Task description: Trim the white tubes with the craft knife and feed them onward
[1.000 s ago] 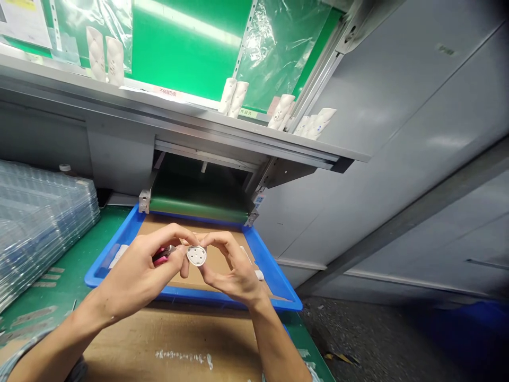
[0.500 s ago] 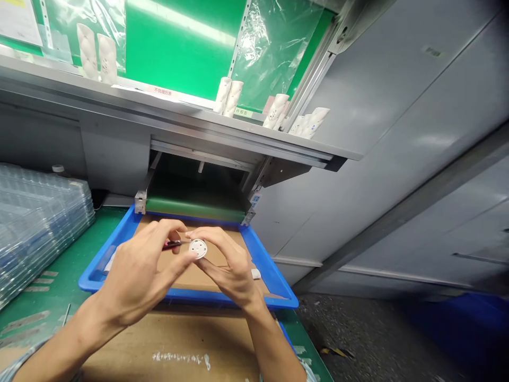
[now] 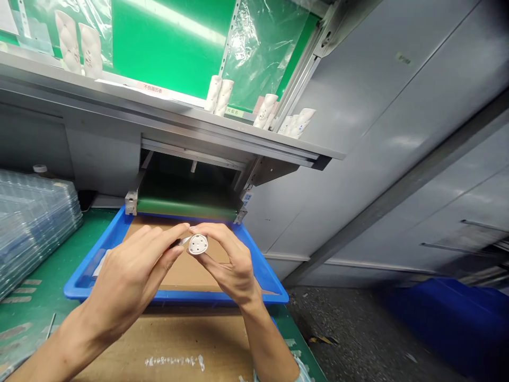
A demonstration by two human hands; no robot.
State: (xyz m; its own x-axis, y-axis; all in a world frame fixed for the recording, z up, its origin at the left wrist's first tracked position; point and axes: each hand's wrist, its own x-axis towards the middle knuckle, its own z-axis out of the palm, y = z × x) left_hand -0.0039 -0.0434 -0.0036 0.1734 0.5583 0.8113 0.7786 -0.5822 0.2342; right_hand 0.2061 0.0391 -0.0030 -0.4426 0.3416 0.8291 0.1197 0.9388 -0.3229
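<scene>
My right hand (image 3: 234,262) grips a white round plastic part (image 3: 198,244) between thumb and fingers, its end face with several small holes turned toward me. Close on its left, my left hand (image 3: 139,260) is closed on a small knife (image 3: 185,241). A dark bit of the handle and a short bright blade show between thumb and forefinger; the rest is hidden in the hand. The blade points at the part's edge; whether it touches, I cannot tell. Both hands are above a blue tray (image 3: 254,249) lined with cardboard (image 3: 186,273).
Behind the tray ends a green conveyor belt (image 3: 186,207) under a metal shelf (image 3: 222,130). White patterned tubes (image 3: 219,97) stand along that shelf. Clear plastic trays (image 3: 35,228) are stacked at left. A cardboard sheet (image 3: 178,339) with handwriting lies nearest me.
The knife has turned in my left hand, so its bright blade shows more plainly beside the part. My left thumb has drawn back from the part. The view has shifted slightly.
</scene>
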